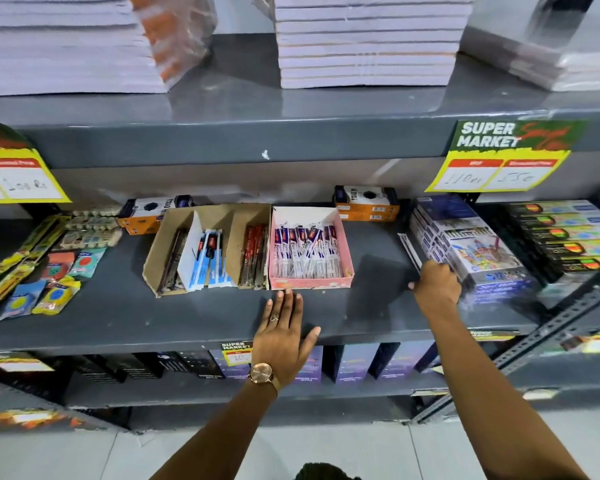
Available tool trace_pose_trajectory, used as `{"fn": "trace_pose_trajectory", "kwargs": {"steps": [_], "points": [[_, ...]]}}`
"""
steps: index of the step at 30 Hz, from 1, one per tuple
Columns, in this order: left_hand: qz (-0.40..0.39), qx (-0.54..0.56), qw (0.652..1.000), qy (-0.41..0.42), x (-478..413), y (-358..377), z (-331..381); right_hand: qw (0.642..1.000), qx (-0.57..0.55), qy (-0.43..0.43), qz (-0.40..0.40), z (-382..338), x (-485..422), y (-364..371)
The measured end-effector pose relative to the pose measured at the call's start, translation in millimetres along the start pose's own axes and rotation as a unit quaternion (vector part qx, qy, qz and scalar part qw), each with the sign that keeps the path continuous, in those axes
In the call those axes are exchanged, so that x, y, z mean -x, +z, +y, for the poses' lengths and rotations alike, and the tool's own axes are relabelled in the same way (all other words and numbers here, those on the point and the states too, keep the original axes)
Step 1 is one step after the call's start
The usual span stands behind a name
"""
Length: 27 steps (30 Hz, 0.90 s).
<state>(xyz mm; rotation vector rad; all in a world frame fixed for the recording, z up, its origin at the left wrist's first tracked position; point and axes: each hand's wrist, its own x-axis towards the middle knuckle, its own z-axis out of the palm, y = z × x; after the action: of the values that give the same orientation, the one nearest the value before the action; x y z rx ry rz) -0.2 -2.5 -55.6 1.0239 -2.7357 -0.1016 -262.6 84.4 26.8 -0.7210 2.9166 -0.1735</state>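
Note:
My left hand (pixel 284 332) lies flat with straight fingers on the grey shelf (pixel 194 317), its fingertips just short of the pink box of pens (pixel 310 249). A watch is on that wrist. My right hand (pixel 435 284) reaches to the right and curls its fingers round the near left corner of a stack of blue and white boxes (pixel 471 251). A thin white packet (pixel 409 251) leans against the stack's left side by my fingers. The boxes look blurred.
A brown divided carton of pens (pixel 205 247) stands left of the pink box. Orange boxes (pixel 366 202) sit behind. Loose packets (pixel 54 271) lie at the left, dark boxes (pixel 565 237) at the right. Paper stacks (pixel 364 39) fill the shelf above. Price tags (pixel 499 157) hang from the edge.

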Motion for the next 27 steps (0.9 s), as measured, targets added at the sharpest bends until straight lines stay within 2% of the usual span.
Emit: {"fn": "trace_pose_trajectory", "kwargs": {"steps": [8, 11, 12, 14, 16, 18, 20, 23, 25, 27], "points": [[-0.007, -0.005, 1.000, 0.007, 2.2, -3.6, 0.3, 0.999, 0.009, -0.014, 0.042, 2.2, 0.7, -7.4], [-0.013, 0.019, 1.000, -0.003, 2.8, -3.6, -0.5, 0.992, -0.120, 0.000, 0.046, 4.4, 5.8, -12.1], [-0.010, 0.026, 1.000, -0.002, 3.8, -3.4, -1.3, 0.981, -0.188, -0.007, 0.047, 5.7, 7.3, -12.9], [0.004, 0.031, 0.999, 0.011, 5.6, -1.0, -4.5, 0.937, -0.347, -0.025, 0.022, 6.8, 13.1, -14.1], [0.012, 0.026, 0.999, 0.020, 6.8, 1.1, -7.3, 0.871, -0.490, -0.017, -0.045, 5.7, 26.5, -15.1], [0.012, 0.029, 0.999, 0.016, 6.5, 0.5, -7.7, 0.812, -0.569, -0.002, -0.132, 2.0, 47.1, -20.1], [0.018, 0.064, 0.998, -0.002, 4.5, -3.9, -5.4, 0.776, -0.599, -0.005, -0.196, -3.4, 71.3, -22.5], [0.039, 0.183, 0.981, -0.043, 3.5, -7.8, -5.5, 0.762, -0.595, -0.017, -0.255, -5.8, 102.6, -12.5], [0.068, 0.287, 0.953, -0.068, 5.3, -13.2, -6.3, 0.749, -0.595, -0.022, -0.290, -6.8, 118.8, 0.6], [0.102, 0.396, 0.905, -0.114, 6.6, -15.4, -7.9, 0.742, -0.587, -0.022, -0.322, -6.7, 133.9, 15.6]]}}
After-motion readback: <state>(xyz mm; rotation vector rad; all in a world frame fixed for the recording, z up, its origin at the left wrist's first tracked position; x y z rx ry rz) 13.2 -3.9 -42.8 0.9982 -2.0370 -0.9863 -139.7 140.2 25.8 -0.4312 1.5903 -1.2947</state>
